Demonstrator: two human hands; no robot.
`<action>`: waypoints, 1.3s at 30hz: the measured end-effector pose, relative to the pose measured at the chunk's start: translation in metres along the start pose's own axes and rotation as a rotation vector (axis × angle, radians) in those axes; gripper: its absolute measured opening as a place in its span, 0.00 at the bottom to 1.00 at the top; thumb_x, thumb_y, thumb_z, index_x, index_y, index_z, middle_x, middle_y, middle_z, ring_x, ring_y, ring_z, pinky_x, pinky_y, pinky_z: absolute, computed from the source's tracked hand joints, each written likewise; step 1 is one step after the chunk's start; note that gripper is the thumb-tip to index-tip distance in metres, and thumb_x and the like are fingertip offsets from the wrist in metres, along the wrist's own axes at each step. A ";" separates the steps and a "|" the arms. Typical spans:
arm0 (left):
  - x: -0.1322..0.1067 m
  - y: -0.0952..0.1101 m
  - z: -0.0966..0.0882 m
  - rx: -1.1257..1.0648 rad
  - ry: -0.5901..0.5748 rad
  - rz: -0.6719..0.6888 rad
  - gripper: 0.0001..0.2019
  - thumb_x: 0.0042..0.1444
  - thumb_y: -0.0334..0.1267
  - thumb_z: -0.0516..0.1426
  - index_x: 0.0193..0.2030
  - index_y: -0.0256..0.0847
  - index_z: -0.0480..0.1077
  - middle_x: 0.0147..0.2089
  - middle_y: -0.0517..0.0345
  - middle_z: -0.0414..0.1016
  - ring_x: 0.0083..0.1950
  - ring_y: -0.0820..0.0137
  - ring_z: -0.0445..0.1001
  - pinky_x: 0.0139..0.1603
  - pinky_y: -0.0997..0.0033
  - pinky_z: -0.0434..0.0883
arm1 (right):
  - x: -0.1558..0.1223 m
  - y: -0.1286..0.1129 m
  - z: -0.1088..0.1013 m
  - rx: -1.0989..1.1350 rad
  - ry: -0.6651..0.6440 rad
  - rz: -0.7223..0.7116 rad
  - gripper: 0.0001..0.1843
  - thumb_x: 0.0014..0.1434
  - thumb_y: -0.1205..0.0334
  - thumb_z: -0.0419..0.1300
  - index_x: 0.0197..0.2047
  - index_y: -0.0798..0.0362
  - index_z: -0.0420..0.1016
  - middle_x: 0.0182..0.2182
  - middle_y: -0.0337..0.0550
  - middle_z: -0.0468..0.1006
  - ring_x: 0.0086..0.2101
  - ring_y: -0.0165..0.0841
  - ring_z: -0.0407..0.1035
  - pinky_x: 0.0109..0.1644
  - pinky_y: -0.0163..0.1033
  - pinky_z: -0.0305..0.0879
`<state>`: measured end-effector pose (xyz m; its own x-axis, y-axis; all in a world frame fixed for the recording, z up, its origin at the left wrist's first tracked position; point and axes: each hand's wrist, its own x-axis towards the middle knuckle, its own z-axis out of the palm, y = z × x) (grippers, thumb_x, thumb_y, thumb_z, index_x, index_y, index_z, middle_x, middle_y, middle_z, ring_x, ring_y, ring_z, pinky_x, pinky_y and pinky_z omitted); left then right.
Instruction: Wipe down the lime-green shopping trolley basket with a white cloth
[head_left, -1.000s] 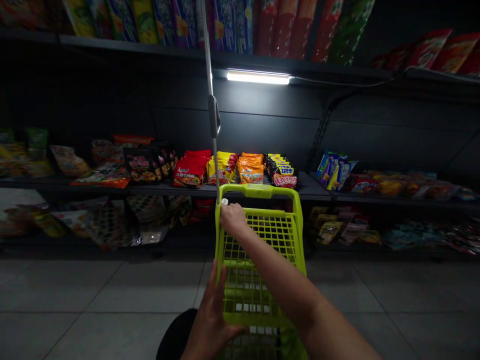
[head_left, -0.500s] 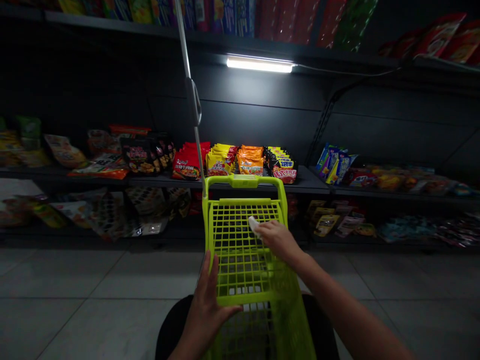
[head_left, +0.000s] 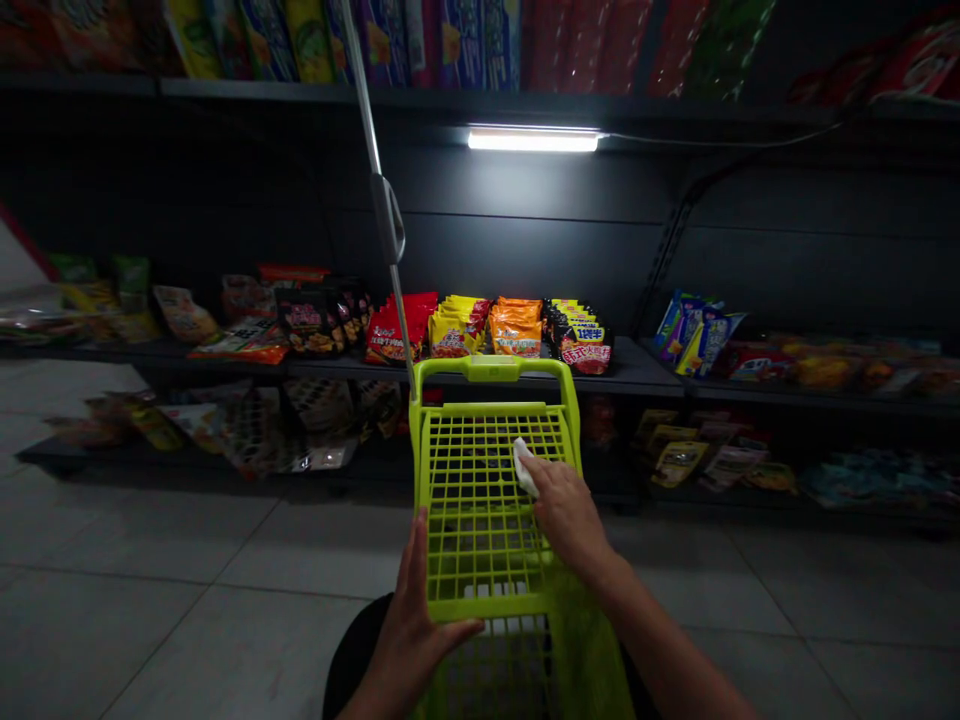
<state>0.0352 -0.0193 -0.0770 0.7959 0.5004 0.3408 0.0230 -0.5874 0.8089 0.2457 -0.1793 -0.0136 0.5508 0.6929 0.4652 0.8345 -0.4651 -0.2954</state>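
A lime-green plastic shopping basket [head_left: 480, 520] is tilted up in front of me, its gridded bottom facing me, with a long metal pull handle [head_left: 388, 230] rising to the upper left. My left hand [head_left: 420, 625] grips the basket's near left corner, fingers along the edge and thumb wrapped over the rim. My right hand [head_left: 566, 510] presses a small white cloth [head_left: 523, 466] against the grid near its right side, fingers closed on it.
Dark store shelves [head_left: 630, 375] run across the back, holding snack packets [head_left: 517, 330] and noodle bags under a lit strip lamp [head_left: 534, 140]. More packets lie on the lower shelf [head_left: 315, 460]. Grey floor tiles [head_left: 150, 600] spread left and right.
My right hand with the cloth moved from the basket's upper left corner across to the right side of the grid. The basket shifted slightly; my left hand kept its hold.
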 end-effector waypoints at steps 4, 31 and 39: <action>0.000 -0.006 0.001 0.025 -0.004 0.019 0.64 0.47 0.41 0.70 0.77 0.57 0.26 0.81 0.46 0.35 0.79 0.46 0.40 0.73 0.38 0.56 | 0.006 -0.058 0.012 0.237 -0.176 -0.228 0.35 0.52 0.74 0.60 0.64 0.51 0.66 0.57 0.49 0.74 0.52 0.39 0.70 0.57 0.44 0.68; 0.011 -0.012 0.004 0.096 0.027 0.039 0.68 0.45 0.51 0.72 0.77 0.54 0.23 0.79 0.40 0.39 0.78 0.44 0.44 0.72 0.35 0.56 | 0.009 -0.085 -0.013 0.132 -0.527 -0.460 0.10 0.60 0.66 0.62 0.46 0.50 0.77 0.42 0.42 0.80 0.40 0.35 0.72 0.44 0.39 0.66; 0.012 0.000 0.000 0.055 -0.013 -0.058 0.68 0.45 0.41 0.72 0.76 0.57 0.21 0.79 0.43 0.38 0.79 0.45 0.43 0.72 0.35 0.55 | 0.125 -0.065 0.042 0.085 -0.158 -0.237 0.24 0.67 0.54 0.60 0.63 0.55 0.70 0.64 0.56 0.68 0.63 0.43 0.61 0.67 0.49 0.56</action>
<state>0.0442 -0.0135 -0.0725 0.7998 0.5266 0.2880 0.1020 -0.5922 0.7993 0.2604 -0.0393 0.0284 0.3301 0.8571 0.3955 0.9344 -0.2371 -0.2659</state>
